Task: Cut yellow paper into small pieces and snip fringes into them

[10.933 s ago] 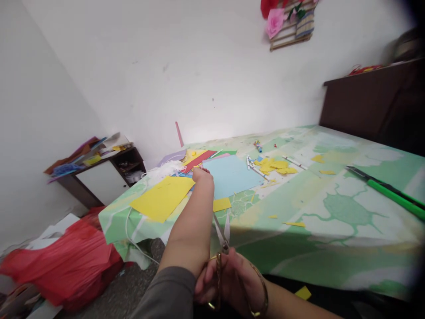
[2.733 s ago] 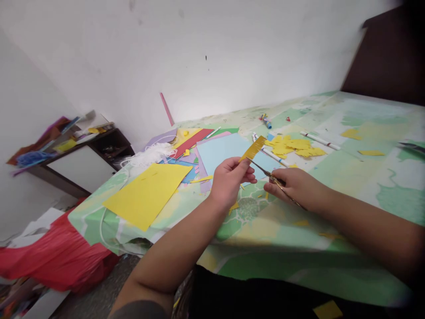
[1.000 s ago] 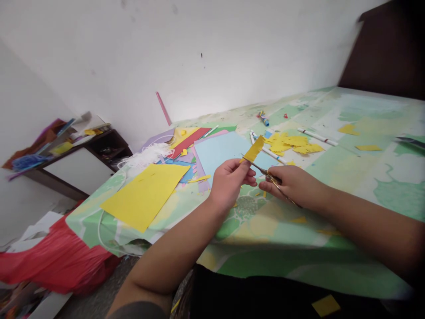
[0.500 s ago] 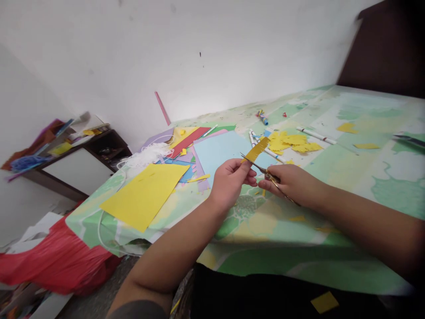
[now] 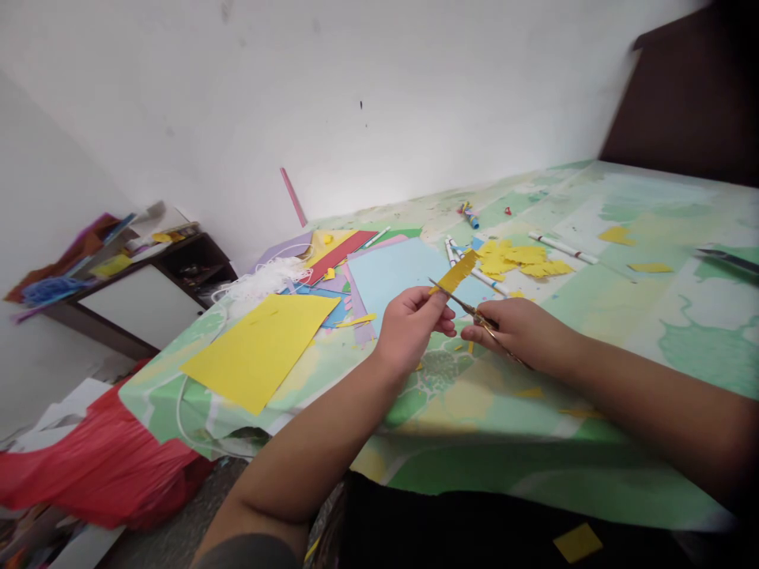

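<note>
Between the thumb and fingers of my left hand (image 5: 412, 328) is a small strip of yellow paper (image 5: 458, 273), its edge snipped into a fringe. My right hand (image 5: 522, 332) is wrapped around the handles of a pair of scissors (image 5: 477, 313), whose blades reach left to the lower end of the strip. Both hands are over the near part of the table. Just beyond them lies a pile of fringed yellow paper pieces (image 5: 513, 259), with white markers (image 5: 455, 251) beside it. A light blue sheet (image 5: 391, 273) lies behind my left hand.
A large yellow sheet (image 5: 261, 348) lies at the table's left, near tangled white string (image 5: 266, 276) and a red paper strip (image 5: 341, 257). A dark-bladed tool (image 5: 729, 259) rests at the right. A red plastic bag (image 5: 118, 466) hangs left of the table, below a cabinet (image 5: 148, 304).
The view has shifted slightly. Both hands keep nearly the same place, with the scissors still at the lower end of the yellow strip.
</note>
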The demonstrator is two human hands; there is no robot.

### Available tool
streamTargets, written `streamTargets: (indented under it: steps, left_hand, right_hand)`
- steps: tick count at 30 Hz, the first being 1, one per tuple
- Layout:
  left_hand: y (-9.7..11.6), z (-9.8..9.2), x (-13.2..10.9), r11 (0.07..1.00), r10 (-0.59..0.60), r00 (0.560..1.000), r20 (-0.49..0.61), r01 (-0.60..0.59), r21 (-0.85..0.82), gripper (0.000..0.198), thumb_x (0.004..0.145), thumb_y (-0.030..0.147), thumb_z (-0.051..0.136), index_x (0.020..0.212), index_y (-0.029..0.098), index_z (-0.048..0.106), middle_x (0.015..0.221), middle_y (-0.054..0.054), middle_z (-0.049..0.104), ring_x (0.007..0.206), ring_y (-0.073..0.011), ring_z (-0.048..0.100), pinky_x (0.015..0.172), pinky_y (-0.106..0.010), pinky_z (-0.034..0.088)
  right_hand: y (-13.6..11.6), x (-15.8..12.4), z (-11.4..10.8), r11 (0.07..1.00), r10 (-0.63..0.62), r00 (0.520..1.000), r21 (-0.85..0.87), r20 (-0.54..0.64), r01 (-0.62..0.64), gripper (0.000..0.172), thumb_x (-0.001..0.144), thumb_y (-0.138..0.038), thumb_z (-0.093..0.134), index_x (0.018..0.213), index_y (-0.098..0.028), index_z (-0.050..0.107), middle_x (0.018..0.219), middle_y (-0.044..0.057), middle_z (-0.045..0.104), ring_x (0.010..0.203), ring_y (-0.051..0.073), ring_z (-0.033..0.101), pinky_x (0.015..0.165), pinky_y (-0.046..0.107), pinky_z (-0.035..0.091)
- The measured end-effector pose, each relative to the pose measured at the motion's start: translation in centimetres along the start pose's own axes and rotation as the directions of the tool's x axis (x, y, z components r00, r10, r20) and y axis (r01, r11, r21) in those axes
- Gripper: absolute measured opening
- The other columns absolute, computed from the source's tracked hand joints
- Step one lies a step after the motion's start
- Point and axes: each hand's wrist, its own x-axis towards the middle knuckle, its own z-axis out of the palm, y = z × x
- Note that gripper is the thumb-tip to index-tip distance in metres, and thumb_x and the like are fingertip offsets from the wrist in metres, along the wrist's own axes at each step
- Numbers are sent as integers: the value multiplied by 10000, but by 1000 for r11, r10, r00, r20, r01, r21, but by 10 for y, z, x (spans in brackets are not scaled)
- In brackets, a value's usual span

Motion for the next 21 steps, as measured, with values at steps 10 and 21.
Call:
streamTargets:
  steps: [10,21]
  left_hand:
    - [1,-2,-1,998,-11,999,34,9,55,204,714,312,574,616,135,544,550,27,562,413,-57,504,466,-209,439]
    - [1,-3,-1,1000,-2,1000,13,2,21,167,713,294,585,654,139,563,532,36,562,419,-56,515,461,-192,438]
  right_hand:
    - [2,0,1,999,5,1000,43,-3,-4,454,752,-614,346,539,-214,339,512,1,437,509,133,385,487,254,259]
    - [4,0,3,992,4,1000,125,-28,-1,437,728,-612,387,556,-212,357,524,-15,412,515,126,386,483,248,270]
